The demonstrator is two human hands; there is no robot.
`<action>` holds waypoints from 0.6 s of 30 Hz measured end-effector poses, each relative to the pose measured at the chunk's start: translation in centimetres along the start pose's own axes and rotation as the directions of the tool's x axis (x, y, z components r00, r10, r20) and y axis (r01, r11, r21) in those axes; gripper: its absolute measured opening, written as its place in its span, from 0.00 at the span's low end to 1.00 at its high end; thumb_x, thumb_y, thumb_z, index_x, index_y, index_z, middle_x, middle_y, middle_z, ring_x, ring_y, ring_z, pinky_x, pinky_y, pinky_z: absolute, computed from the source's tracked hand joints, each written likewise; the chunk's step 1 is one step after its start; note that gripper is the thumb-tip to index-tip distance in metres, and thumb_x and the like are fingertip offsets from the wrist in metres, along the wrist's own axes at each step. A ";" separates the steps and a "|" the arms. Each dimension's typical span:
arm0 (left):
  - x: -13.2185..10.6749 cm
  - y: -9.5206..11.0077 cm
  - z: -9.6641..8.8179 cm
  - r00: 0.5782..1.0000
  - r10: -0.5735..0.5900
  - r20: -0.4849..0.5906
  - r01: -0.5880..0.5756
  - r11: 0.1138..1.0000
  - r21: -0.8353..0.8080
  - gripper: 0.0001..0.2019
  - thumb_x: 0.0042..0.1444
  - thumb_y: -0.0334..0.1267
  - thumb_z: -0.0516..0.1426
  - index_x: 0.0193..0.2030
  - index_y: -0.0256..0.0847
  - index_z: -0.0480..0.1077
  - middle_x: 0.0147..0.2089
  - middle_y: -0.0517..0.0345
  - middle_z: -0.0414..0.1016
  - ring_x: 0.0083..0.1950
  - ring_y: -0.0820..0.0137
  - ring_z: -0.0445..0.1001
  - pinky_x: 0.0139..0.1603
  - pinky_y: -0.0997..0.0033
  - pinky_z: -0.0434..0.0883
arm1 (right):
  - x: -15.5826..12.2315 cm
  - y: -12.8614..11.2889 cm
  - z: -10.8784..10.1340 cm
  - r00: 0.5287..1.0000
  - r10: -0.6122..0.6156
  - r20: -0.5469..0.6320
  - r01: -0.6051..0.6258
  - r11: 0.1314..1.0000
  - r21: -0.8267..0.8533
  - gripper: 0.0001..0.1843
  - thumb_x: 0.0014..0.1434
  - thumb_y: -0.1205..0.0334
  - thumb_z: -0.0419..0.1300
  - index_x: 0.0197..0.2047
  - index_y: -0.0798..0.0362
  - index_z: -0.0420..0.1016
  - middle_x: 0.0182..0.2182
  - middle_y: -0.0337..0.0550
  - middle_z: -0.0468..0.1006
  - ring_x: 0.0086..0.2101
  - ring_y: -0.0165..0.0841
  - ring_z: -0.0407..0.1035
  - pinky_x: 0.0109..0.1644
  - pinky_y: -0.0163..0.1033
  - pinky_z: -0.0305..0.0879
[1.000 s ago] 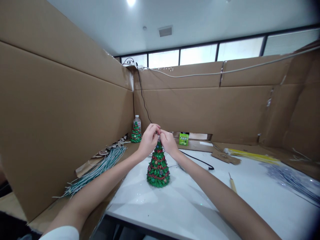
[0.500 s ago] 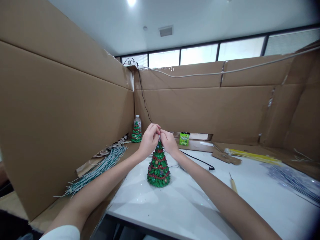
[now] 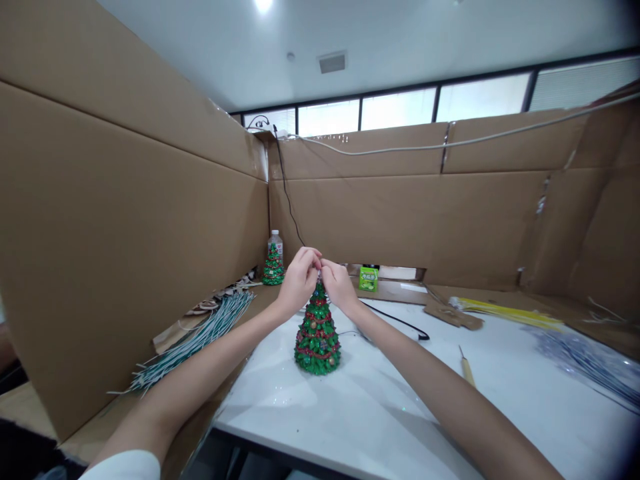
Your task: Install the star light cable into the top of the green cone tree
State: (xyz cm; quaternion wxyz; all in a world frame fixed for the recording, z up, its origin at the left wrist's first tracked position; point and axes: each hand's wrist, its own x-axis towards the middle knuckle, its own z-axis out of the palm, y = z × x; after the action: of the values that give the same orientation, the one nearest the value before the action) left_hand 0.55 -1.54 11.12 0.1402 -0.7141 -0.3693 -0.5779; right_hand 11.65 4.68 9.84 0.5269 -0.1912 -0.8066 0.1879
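Observation:
A small green Christmas tree ornament with red garlands and little baubles stands upright on the white table. My left hand and my right hand meet at its tip, fingers bent and pinched together from either side. Whatever lies between the fingertips is covered by them, as is the very top of the tree. A second, similar tree is farther back on the left, in front of a clear bottle.
A bundle of green wires lies on cardboard to the left. At the right are a wooden-handled awl, yellow strips and dark wires in plastic. A green box sits at the back. Cardboard walls surround the table.

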 end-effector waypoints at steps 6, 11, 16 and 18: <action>-0.1 0.0 0.0 1.000 0.002 -0.002 -0.002 1.000 -0.001 0.12 0.50 0.19 0.46 0.30 0.42 0.59 0.42 0.54 0.67 0.45 0.68 0.68 0.46 0.68 0.67 | 0.0 0.1 0.0 1.000 0.002 -0.002 -0.002 1.000 0.000 0.12 0.58 0.63 0.43 0.27 0.51 0.62 0.24 0.39 0.70 0.26 0.32 0.61 0.34 0.35 0.56; -0.1 0.0 0.0 1.000 0.003 -0.003 -0.003 1.000 -0.001 0.12 0.51 0.19 0.45 0.31 0.42 0.60 0.42 0.54 0.67 0.45 0.68 0.68 0.47 0.68 0.67 | 0.0 0.2 0.0 1.000 -0.001 -0.001 0.001 1.000 -0.002 0.12 0.59 0.62 0.42 0.27 0.51 0.62 0.24 0.39 0.70 0.26 0.32 0.61 0.34 0.35 0.56; -0.1 0.0 0.0 1.000 0.002 -0.002 -0.002 1.000 0.001 0.12 0.51 0.20 0.45 0.31 0.41 0.60 0.42 0.54 0.67 0.45 0.68 0.68 0.47 0.68 0.66 | 0.0 0.3 0.1 1.000 0.000 -0.003 0.000 1.000 -0.004 0.12 0.59 0.63 0.42 0.27 0.51 0.62 0.24 0.38 0.69 0.26 0.32 0.61 0.34 0.35 0.55; -0.1 -0.1 0.1 1.000 0.003 -0.003 -0.003 1.000 0.000 0.12 0.51 0.20 0.46 0.31 0.41 0.60 0.42 0.54 0.67 0.45 0.68 0.68 0.47 0.69 0.66 | 0.0 0.3 0.1 1.000 -0.002 -0.002 0.002 1.000 -0.003 0.12 0.59 0.62 0.42 0.27 0.51 0.63 0.24 0.39 0.69 0.26 0.32 0.61 0.34 0.35 0.55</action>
State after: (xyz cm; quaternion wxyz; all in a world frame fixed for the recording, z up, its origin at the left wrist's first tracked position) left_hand 0.54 -1.49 11.03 0.1414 -0.7139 -0.3682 -0.5787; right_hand 11.58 4.94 9.65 0.5277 -0.1916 -0.8064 0.1861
